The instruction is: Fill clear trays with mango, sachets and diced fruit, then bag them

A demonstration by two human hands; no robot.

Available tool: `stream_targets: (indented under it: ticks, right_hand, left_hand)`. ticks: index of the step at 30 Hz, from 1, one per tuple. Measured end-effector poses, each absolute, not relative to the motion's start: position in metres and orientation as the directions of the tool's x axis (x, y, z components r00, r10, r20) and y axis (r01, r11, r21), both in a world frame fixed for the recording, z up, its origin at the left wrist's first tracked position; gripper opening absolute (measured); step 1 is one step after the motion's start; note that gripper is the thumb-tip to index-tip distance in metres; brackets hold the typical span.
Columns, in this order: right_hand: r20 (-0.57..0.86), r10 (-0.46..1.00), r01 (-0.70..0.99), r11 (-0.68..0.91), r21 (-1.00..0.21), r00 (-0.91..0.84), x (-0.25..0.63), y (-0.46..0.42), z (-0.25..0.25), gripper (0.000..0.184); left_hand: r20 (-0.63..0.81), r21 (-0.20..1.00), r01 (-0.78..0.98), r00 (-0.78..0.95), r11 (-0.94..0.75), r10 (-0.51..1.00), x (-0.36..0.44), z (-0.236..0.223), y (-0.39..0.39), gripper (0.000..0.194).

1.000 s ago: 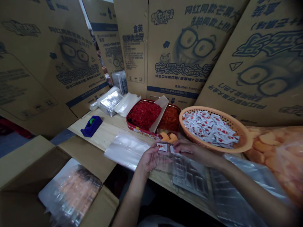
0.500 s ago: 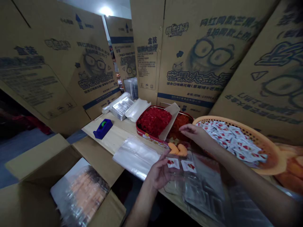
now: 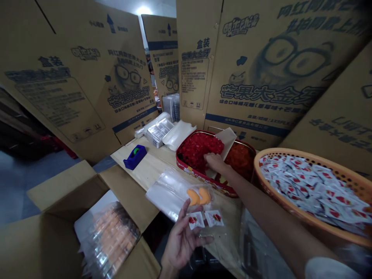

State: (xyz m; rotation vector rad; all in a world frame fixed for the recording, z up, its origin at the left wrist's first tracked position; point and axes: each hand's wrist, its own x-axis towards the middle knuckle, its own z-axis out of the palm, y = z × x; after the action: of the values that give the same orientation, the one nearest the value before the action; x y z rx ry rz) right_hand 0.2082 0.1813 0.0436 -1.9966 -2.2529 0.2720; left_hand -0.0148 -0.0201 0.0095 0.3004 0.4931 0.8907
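My left hand (image 3: 183,240) holds a clear plastic tray (image 3: 207,232) by its left side, thumb along its edge and fingers beneath. In the tray lie two orange curved pieces (image 3: 199,196) and two white sachets with red prints (image 3: 205,219). My right hand (image 3: 216,162) reaches into a red tin (image 3: 190,169), fingers curled down at the red wrapped pieces (image 3: 200,149); whatever they pinch is hidden. A white divider (image 3: 228,140) stands in the tin, with orange-red pieces (image 3: 240,157) on its right side.
An orange basket (image 3: 257,172) of sachets stands right. Clear bags (image 3: 165,190) and a blue tape dispenser (image 3: 135,157) lie on the table, packed trays (image 3: 158,130) behind. An open carton (image 3: 113,182) with packed orange goods sits lower left. Large cartons (image 3: 258,69) wall the back.
My right hand has moved left and down from above the orange-red side to the red pieces, its fingers now curled. My left hand and its tray have shifted slightly down and left.
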Motion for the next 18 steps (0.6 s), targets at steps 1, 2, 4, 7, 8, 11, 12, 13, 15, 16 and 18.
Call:
stream_targets:
  ticks: [1,2,4,7,8,11,12,13,15,16,18]
  right_hand:
    - [-0.037,0.992,0.968,0.108,-0.226,-0.120,0.210,0.184,0.041,0.016]
    - [-0.042,0.993,0.966,0.097,-0.241,-0.111,0.212,0.187,0.040,0.017]
    - [-0.040,0.996,0.959,0.065,-0.275,-0.079,0.218,0.190,0.041,0.019]
    - [0.023,1.000,0.949,-0.011,-0.314,0.019,0.231,0.184,0.049,0.028]
    - [0.052,0.997,0.946,-0.045,-0.321,0.065,0.236,0.179,0.053,0.032]
    - [0.082,0.977,0.931,-0.158,-0.328,0.194,0.255,0.158,0.061,0.033]
    - [0.061,0.972,0.926,-0.194,-0.324,0.225,0.261,0.151,0.062,0.030]
    - [0.029,0.969,0.921,-0.225,-0.317,0.247,0.265,0.144,0.060,0.027]
    - [-0.039,0.965,0.918,-0.259,-0.301,0.260,0.271,0.134,0.053,0.020]
    - [-0.065,0.965,0.919,-0.263,-0.295,0.255,0.272,0.132,0.047,0.019]
    - [-0.100,0.967,0.922,-0.254,-0.293,0.234,0.271,0.131,0.035,0.019]
  left_hand:
    - [-0.291,0.451,-0.667,0.518,0.592,0.805,-0.016,0.010,-0.019,0.052]
    - [-0.295,0.453,-0.670,0.510,0.588,0.808,-0.017,0.010,-0.017,0.052]
    - [-0.292,0.451,-0.678,0.502,0.580,0.814,-0.019,0.010,-0.015,0.051]
    - [-0.277,0.442,-0.693,0.499,0.570,0.821,-0.021,0.007,-0.010,0.051]
    - [-0.275,0.436,-0.699,0.496,0.566,0.824,-0.022,0.006,-0.009,0.053]
    - [-0.271,0.417,-0.717,0.489,0.559,0.829,-0.024,0.004,-0.005,0.058]
    - [-0.271,0.414,-0.720,0.487,0.557,0.831,-0.025,0.004,-0.004,0.059]
    - [-0.270,0.415,-0.722,0.483,0.554,0.833,-0.026,0.004,-0.003,0.059]
    - [-0.273,0.424,-0.724,0.471,0.544,0.839,-0.026,0.005,-0.001,0.059]
    - [-0.272,0.429,-0.726,0.464,0.538,0.843,-0.026,0.005,0.000,0.058]
    - [-0.266,0.434,-0.733,0.452,0.524,0.852,-0.026,0.006,0.003,0.055]
